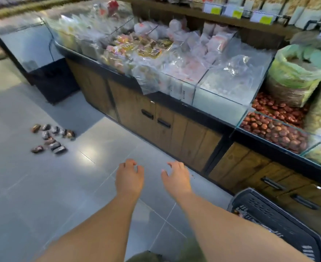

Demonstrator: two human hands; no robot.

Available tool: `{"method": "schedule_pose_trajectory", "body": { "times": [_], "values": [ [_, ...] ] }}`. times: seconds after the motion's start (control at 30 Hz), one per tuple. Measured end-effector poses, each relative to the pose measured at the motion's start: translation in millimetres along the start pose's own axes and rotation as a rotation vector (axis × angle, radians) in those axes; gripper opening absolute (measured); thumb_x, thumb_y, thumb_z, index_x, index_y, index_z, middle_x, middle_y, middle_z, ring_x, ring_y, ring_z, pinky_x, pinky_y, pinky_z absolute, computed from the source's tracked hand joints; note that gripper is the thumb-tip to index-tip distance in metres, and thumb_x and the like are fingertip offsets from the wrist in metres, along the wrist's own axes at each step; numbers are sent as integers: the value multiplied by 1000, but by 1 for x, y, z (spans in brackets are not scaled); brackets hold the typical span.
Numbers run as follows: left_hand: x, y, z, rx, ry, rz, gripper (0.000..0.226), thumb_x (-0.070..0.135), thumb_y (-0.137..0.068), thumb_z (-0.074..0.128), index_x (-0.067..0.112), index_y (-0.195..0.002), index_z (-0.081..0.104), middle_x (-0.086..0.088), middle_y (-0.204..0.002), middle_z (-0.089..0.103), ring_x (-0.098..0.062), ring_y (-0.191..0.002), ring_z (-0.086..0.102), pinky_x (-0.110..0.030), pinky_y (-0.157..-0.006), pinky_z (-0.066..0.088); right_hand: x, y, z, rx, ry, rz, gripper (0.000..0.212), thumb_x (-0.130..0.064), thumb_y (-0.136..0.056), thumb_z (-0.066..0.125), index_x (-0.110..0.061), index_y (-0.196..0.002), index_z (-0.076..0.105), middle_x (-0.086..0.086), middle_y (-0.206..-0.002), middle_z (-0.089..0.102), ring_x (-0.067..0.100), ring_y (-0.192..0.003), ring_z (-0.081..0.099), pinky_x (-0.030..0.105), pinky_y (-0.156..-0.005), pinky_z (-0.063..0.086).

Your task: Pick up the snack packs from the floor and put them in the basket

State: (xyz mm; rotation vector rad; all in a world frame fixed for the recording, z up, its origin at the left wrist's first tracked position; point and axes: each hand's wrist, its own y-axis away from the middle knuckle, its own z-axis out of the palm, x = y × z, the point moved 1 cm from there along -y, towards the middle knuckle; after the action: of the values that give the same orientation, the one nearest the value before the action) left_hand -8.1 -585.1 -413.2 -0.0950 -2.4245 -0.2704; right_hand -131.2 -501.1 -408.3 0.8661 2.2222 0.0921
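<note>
A dozen or so small snack packs [52,138], dark brown and black in shiny wrappers, lie in a loose cluster on the grey tiled floor [23,195] at the far left. The basket [273,218], black perforated plastic, sits on the floor at the near right, well apart from them.

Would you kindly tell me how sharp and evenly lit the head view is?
Head view: motion blur smears the upper-left glass case; glare lies on the grey floor near the dark-wrapped snack packs; the wide lens bows the brown wooden counter; left hand, right hand and black plastic basket look sharp.
</note>
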Motion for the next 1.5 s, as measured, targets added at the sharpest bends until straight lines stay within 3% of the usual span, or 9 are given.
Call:
{"method": "schedule_pose_trajectory", "body": {
  "times": [0.33,0.77,1.17,1.5],
  "values": [
    [-82,-61,-75,183,0,-235,29,26,-93,47,10,-117,56,-14,-115,53,-33,-107,51,-37,-91,44,-107,-56,85,-190,96,-211,42,-31,-96,49,-17,-135,45,2,-140,44,20,-130,38,28,-109,25],
    [-90,-222,-133,399,89,-464,30,27,-92,50,13,-118,56,-8,-114,59,-27,-106,55,-39,-90,46,-256,-213,130,-323,147,-493,41,-30,-95,50,-15,-133,48,5,-136,47,23,-126,42,29,-106,28],
    [-129,-312,-179,456,133,-553,29,24,-92,50,14,-118,55,-8,-116,56,-27,-108,53,-40,-95,44,-342,-276,184,-372,210,-537,40,-33,-96,47,-18,-134,47,2,-137,45,23,-127,36,31,-107,29],
    [-231,-403,-289,475,143,-570,30,25,-93,49,15,-121,54,-8,-121,53,-28,-111,52,-41,-98,42,-484,-292,293,-385,215,-577,40,-33,-96,46,-18,-133,47,2,-138,44,23,-128,32,31,-107,27]
  ]
}}
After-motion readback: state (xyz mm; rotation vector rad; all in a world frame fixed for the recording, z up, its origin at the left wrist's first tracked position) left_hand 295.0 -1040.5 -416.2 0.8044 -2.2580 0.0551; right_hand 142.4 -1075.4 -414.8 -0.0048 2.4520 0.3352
